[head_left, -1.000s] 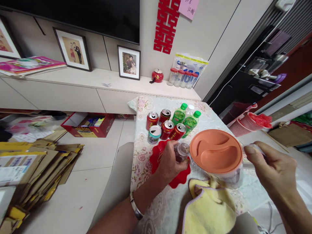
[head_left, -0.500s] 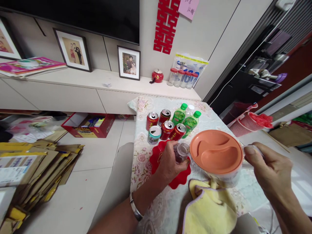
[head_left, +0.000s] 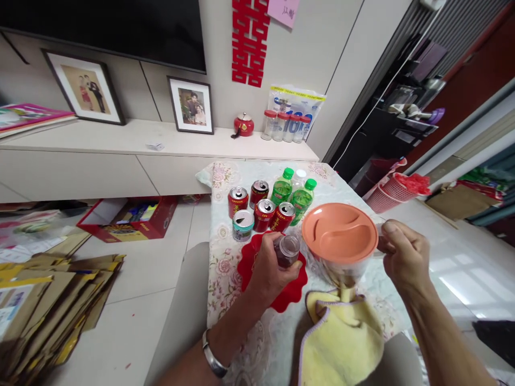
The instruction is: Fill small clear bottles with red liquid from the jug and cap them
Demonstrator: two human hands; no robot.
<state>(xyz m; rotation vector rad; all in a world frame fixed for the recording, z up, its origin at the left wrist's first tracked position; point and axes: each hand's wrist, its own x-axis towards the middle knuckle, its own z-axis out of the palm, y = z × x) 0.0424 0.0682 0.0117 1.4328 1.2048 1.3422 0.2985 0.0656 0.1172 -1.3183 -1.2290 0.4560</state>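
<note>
My left hand [head_left: 270, 271] is wrapped round a small clear jar [head_left: 288, 250], its open mouth tilted toward the right. Beneath that hand lies a red scalloped mat [head_left: 294, 297]. My right hand [head_left: 405, 256] grips the handle of a clear pitcher [head_left: 346, 271] with an orange lid [head_left: 340, 233]. The pitcher is held up beside the jar, and a gap shows between the two. Below the pitcher is a yellow cloth [head_left: 341, 343] with a purple edge.
Several drink cans [head_left: 264, 213] and three bottles, two of them green [head_left: 302, 199], stand behind the mat on the flowered tablecloth [head_left: 225, 236]. A low white cabinet [head_left: 177, 171] runs along the wall. Flattened cardboard [head_left: 76, 300] and a red box [head_left: 129, 217] lie on the floor to the left.
The camera view has shifted a little to the right. My right hand has tilted the pitcher slightly and drawn in closer to it in view. My left hand keeps its hold on the jar.
</note>
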